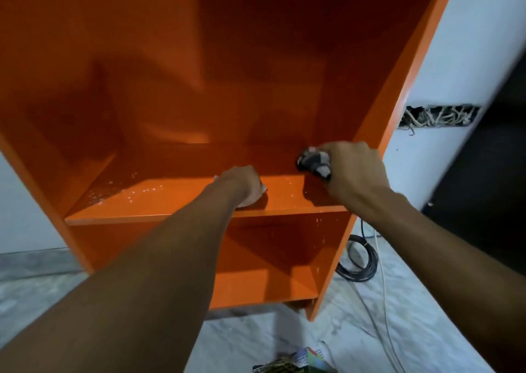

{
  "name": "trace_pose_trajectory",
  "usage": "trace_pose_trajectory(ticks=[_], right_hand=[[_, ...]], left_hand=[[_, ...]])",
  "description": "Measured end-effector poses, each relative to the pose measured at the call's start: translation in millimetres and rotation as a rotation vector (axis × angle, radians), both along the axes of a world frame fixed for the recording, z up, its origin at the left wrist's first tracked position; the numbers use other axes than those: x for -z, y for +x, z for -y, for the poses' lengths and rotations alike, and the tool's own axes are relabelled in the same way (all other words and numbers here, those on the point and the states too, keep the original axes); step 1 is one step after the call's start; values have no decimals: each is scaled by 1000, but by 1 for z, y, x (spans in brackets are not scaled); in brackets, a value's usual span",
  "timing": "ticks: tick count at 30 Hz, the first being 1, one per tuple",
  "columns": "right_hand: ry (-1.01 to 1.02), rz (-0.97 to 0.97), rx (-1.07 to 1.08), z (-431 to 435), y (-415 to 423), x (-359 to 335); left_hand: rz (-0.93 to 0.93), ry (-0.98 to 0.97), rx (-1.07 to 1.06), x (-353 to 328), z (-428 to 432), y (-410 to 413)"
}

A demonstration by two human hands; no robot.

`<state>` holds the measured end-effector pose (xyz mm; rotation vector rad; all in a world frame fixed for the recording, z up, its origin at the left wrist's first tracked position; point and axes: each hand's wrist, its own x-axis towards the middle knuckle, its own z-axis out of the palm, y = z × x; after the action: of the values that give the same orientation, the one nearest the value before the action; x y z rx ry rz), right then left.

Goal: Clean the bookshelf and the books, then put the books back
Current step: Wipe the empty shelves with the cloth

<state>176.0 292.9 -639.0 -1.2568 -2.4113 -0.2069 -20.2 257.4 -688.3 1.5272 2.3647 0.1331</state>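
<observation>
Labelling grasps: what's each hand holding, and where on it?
Right hand grips a bunched dark cloth, fingers closed round its wadded middle. Left hand holds nothing visible; it rests on the orange shelf.

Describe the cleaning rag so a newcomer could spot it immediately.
Find the orange bookshelf, then its middle shelf board. At that board's right end, the right hand clutches a bunched dark grey rag. It is the only dull, crumpled thing against glossy orange.
</observation>
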Motion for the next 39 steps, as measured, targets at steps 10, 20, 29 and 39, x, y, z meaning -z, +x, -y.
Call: trace_pose_trajectory(ticks=[10,20,29,39], right_hand=[[-142,-82,-579,24,-6,60],[-167,-44,-191,-33,-27,53],[-67,-118,-737,62,-19,42],[-435,-141,-75,-45,-63,54]], left_hand=[[-108,63,-1,-9,22,-19],[-132,64,15,-3,40,-38],[-156,81,-29,-10,57,-44],[-116,75,47,-9,57,-56]])
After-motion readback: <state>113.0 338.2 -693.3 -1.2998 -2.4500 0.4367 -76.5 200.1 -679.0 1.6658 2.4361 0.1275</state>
